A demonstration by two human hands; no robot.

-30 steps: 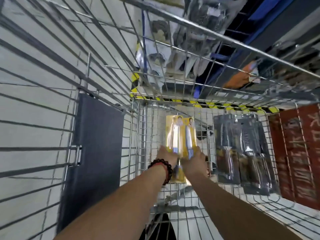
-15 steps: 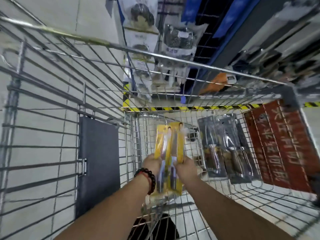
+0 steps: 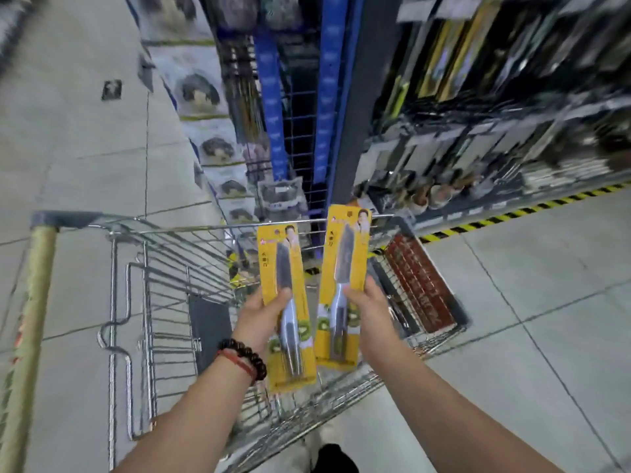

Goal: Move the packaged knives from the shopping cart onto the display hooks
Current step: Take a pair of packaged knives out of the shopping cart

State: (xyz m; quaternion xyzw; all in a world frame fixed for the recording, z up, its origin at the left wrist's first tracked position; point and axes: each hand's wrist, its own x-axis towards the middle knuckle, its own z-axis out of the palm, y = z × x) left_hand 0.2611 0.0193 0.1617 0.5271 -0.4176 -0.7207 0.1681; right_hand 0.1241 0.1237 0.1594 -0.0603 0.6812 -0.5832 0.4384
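Left hand [image 3: 261,317]: fingers clamped on left knife pack [image 3: 286,302], upright above cart [image 3: 177,268].
Right hand [image 3: 370,312]: fingers clamped on right knife pack [image 3: 343,285].
Why: low grips likely leave tops free for hooks.

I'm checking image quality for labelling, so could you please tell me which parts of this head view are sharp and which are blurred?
Head view: the two yellow knife packs and the hands holding them are fairly sharp; the shelves upper right are smeared by motion blur; the wide-angle lens bends the cart rim.
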